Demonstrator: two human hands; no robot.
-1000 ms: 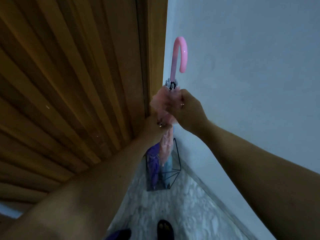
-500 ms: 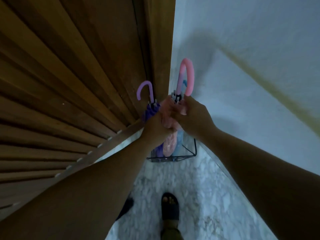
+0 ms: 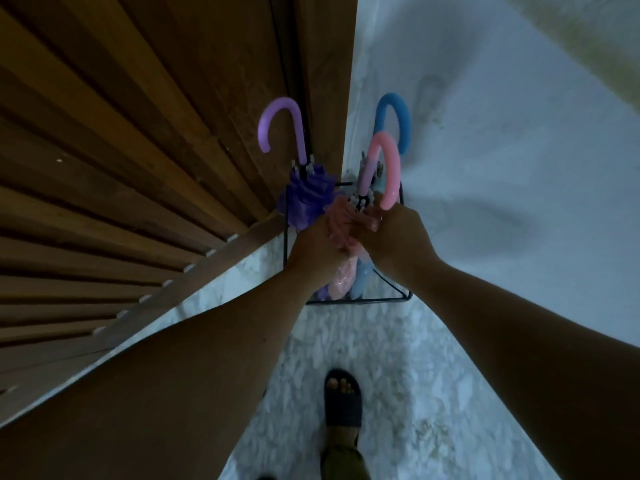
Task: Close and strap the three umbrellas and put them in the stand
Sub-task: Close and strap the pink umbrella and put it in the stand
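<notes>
Pink umbrella (image 3: 346,220) now lowered into the stand (image 3: 360,301) (hook up); both hands (image 3: 394,237) clasp it.

Both forearms bare, no sleeves; a dark open-toed sandal (image 3: 343,399) on one foot, olive trouser hem (image 3: 344,462) above.

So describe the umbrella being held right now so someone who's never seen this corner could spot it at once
Where the slatted wooden door meets the pale wall, a black wire umbrella stand sits on the marble floor with three closed umbrellas. Both hands, left hand and right hand, grip the middle one. It is the pink umbrella with the pink crook handle, between a purple-handled one and a blue-handled one.
</notes>
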